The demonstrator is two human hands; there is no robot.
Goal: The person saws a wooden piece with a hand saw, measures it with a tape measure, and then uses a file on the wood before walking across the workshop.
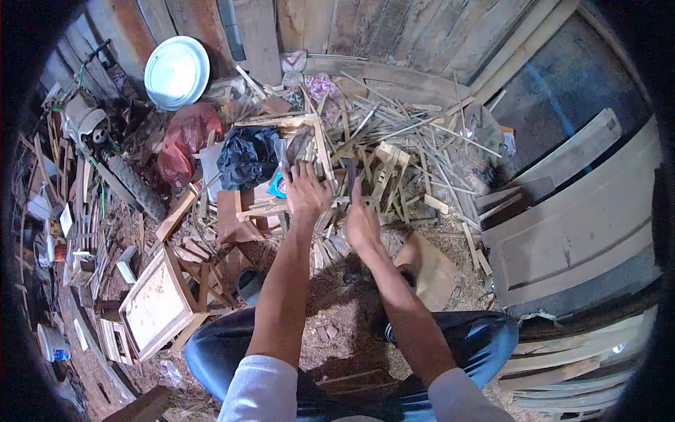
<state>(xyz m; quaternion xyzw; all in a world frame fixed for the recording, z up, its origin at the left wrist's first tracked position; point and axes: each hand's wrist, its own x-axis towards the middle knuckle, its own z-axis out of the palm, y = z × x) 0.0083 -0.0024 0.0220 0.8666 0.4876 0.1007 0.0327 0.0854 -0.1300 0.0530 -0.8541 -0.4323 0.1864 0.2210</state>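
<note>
My left hand reaches forward with its fingers spread, resting over the wood pieces beside a turquoise round object. A crumpled black plastic bag lies just beyond it, against a wooden frame. To its right, my right hand is closed, its index finger stretched along a dark flat-bladed tool that points away from me. The grip itself is hidden under the fingers. Close to that blade stands a small slatted wooden piece.
Thin wood strips are heaped at the back right. A framed wooden panel leans at the left, near a red plastic bag and a white basin. A large door-like panel lies at the right. Wood shavings cover the floor.
</note>
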